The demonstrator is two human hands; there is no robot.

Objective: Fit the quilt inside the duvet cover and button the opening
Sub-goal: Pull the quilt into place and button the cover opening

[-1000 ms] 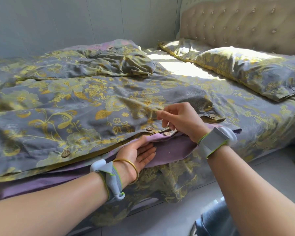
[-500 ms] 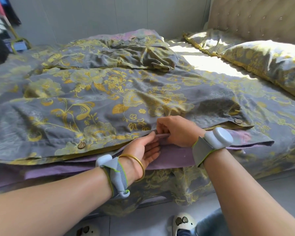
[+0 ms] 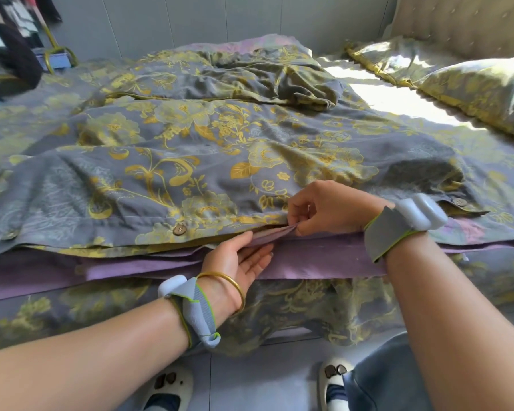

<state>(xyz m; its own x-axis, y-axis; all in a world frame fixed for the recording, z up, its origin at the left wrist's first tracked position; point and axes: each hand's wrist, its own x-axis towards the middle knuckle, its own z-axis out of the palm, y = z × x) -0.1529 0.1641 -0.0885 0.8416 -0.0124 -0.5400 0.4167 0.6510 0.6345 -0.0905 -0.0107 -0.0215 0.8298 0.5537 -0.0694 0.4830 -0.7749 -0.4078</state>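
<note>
Looking through the head camera, I see my right hand (image 3: pixel 327 209) pinching the lilac under-edge of the duvet cover (image 3: pixel 190 161) at centre. At seven o'clock of it, my left hand (image 3: pixel 244 259) lies palm-up, fingers loose, holding nothing. A fastened button (image 3: pixel 179 230) sits at nine o'clock.

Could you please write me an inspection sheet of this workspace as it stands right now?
Surface: bed with a grey and yellow floral sheet, sunlit near the pillow.
Job's things: duvet cover spread flat; lilac quilt showing along its open edge; one button to the left of the hands, another to the right.
Clutter: nothing seen on the bed.
Grippers: right hand pinches the lilac edge; left hand lies palm up beneath it.
Cables: nothing seen.
Surroundings: tufted headboard, hanging clothes, slippers on the floor.
</note>
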